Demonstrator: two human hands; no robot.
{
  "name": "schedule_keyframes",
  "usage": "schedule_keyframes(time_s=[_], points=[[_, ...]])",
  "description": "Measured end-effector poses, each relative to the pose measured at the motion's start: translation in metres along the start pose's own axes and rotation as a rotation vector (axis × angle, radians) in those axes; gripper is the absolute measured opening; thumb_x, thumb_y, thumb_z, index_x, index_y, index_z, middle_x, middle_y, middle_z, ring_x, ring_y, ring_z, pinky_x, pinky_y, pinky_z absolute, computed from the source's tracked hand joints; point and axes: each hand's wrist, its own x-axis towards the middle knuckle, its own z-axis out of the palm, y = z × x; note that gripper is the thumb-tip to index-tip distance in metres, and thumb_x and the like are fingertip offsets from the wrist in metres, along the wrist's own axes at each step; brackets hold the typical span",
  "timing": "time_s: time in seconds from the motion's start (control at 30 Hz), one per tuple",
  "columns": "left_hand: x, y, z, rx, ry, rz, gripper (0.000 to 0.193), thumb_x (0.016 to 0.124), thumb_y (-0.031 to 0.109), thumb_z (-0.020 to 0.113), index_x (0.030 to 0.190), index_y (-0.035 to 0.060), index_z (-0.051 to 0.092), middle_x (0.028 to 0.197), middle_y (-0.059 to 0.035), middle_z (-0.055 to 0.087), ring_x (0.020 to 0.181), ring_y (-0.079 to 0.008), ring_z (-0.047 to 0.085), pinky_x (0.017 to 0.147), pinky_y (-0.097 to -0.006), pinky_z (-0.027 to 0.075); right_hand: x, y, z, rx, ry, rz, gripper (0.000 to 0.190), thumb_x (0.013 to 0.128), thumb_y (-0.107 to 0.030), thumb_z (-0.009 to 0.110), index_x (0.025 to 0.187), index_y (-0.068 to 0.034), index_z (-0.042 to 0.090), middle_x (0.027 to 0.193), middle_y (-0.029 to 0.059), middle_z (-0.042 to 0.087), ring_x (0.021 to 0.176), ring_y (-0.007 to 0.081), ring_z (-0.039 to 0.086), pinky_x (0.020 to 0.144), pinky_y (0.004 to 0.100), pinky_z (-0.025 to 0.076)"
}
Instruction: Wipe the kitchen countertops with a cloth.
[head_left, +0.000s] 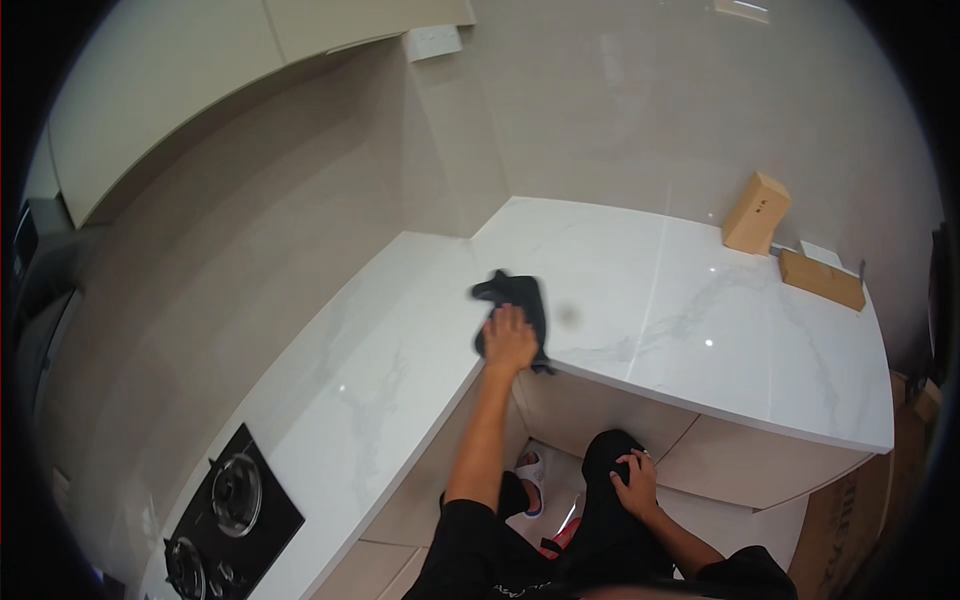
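My left hand (510, 337) lies flat on a dark cloth (529, 300), pressing it against the white marbled countertop (600, 255) at the inner corner, with the fingers spread a little. One end of the cloth is bunched up beyond the fingertips, and another hangs at the counter's front edge. Down on the knee of my black trousers rests my right hand (637, 480), its fingers loosely curved, apparently holding nothing.
A black gas hob (281, 517) is set in the counter at lower left. At the far right, a wooden block (756, 214) stands by the wall beside a brown box (821, 279). Cabinets (187, 67) hang at upper left. Cardboard (840, 525) lies at lower right.
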Motion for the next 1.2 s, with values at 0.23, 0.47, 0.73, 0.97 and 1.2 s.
schedule_keyframes(time_s=[0.23,0.47,0.73,0.97,1.2], points=[[-0.018,0.218,0.027,-0.081,-0.097,0.631,0.059,0.104,0.040,0.031,0.154,0.0081,0.031,0.162,-0.0168,0.023,0.151,-0.0346,0.020,0.120,-0.0553,0.015,-0.002,0.010,-0.001,0.034,-0.015,0.010,0.037,0.082,-0.029,0.072,0.114,-0.014,0.059,0.134,0.0192,0.049,0.126,0.0409,0.044,0.107,0.0538,0.033],[-0.061,0.273,0.001,-0.209,-0.190,0.610,0.079,0.101,0.062,0.027,0.156,0.0052,0.027,0.162,-0.0213,0.019,0.152,-0.0368,0.012,0.121,-0.0544,0.002,-0.005,0.011,-0.010,0.009,-0.017,0.042,0.037,0.082,-0.030,0.071,0.114,-0.014,0.059,0.133,0.0185,0.049,0.125,0.0399,0.044,0.105,0.0526,0.033],[-0.028,0.240,0.019,-0.144,-0.267,0.624,0.088,0.094,0.070,0.037,0.159,0.0126,0.022,0.165,-0.0165,0.014,0.153,-0.0332,0.009,0.122,-0.0516,0.003,-0.005,0.007,-0.009,-0.015,-0.026,0.032,0.037,0.084,-0.031,0.070,0.115,-0.015,0.058,0.135,0.0195,0.049,0.126,0.0407,0.045,0.107,0.0516,0.033],[0.037,0.086,-0.016,-0.091,-0.265,0.240,0.101,0.085,0.082,0.039,0.157,0.0126,0.027,0.164,-0.0146,0.019,0.153,-0.0306,0.014,0.122,-0.0491,0.010,-0.006,0.010,-0.013,0.001,-0.013,0.059,0.037,0.086,-0.031,0.068,0.116,-0.015,0.058,0.137,0.0206,0.048,0.127,0.0411,0.045,0.107,0.0521,0.033],[-0.052,-0.189,-0.064,0.069,0.081,-0.393,0.095,0.089,0.080,0.035,0.151,0.0081,0.040,0.158,-0.0195,0.031,0.148,-0.0327,0.025,0.120,-0.0507,0.017,-0.007,0.007,-0.006,0.028,-0.012,0.046,0.037,0.084,-0.030,0.070,0.116,-0.014,0.058,0.136,0.0217,0.048,0.127,0.0422,0.045,0.107,0.0526,0.034]])
